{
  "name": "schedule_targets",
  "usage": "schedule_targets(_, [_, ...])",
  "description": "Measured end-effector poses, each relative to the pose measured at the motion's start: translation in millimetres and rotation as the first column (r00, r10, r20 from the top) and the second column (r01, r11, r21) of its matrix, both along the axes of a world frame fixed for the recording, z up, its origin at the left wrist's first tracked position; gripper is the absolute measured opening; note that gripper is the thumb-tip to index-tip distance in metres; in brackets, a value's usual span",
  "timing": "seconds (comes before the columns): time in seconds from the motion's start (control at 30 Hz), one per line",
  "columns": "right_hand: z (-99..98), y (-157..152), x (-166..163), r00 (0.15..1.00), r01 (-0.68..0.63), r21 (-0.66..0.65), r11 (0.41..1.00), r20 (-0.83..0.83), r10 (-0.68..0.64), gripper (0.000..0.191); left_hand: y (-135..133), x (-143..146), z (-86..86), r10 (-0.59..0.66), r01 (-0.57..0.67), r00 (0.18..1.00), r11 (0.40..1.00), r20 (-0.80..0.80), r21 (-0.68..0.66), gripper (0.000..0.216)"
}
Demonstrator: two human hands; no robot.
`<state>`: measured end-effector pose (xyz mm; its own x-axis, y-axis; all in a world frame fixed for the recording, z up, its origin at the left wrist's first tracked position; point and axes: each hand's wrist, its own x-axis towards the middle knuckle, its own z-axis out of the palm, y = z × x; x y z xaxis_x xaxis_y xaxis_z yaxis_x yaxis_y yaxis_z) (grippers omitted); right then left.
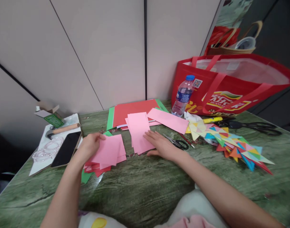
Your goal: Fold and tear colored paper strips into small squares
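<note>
My left hand [91,144] is closed on the upper left edge of a pink square of paper [109,150]. That square lies over a loose pile of pink and red squares [103,171], with bits of green paper showing at its edges. My right hand [160,144] lies flat, fingers stretched out, against the right side of a stack of pink paper strips [139,131]. Beside its wrist are black-handled scissors [180,144] and a thin dark red stick [186,140]. Another pink strip [168,120] slants behind my right hand.
Red and green sheets [135,109] lie by the wall. A water bottle [182,96] stands before a red bag [230,85]. Folded coloured paper pieces [235,142] spread rightward. To the left are a phone [66,148], a hammer [64,129], beads [48,148] and a small box [51,117].
</note>
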<state>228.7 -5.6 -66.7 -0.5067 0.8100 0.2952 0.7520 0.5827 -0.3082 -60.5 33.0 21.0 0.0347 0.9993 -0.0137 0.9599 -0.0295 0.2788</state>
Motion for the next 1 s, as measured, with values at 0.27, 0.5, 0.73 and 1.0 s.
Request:
schedule_targets(0.27, [-1.8,3,4,0.999,0.035,-0.084,0.996,0.028,-0.033,0.049,-5,9,-7.5,0.178,-0.149,0.966,0.976,-0.189,0.158,0.033])
schedule_targets(0.5, [2.3,6,8,0.998,0.031,-0.151,0.988,0.056,-0.023,0.040,-16,54,-25.3,-0.016,0.040,0.875,0.998,0.484,-0.040,0.017])
schedule_targets(0.73, [3.3,6,10,0.998,0.016,-0.157,0.987,0.063,-0.006,0.034,-27,74,-37.7,0.081,0.169,0.688,0.949,0.721,-0.268,0.010])
schedule_targets(1.0, [4.9,4,9,0.997,0.018,-0.130,0.991,0.079,-0.008,0.039,-36,83,-31.8,0.295,0.236,0.420,0.878,0.858,-0.417,0.022])
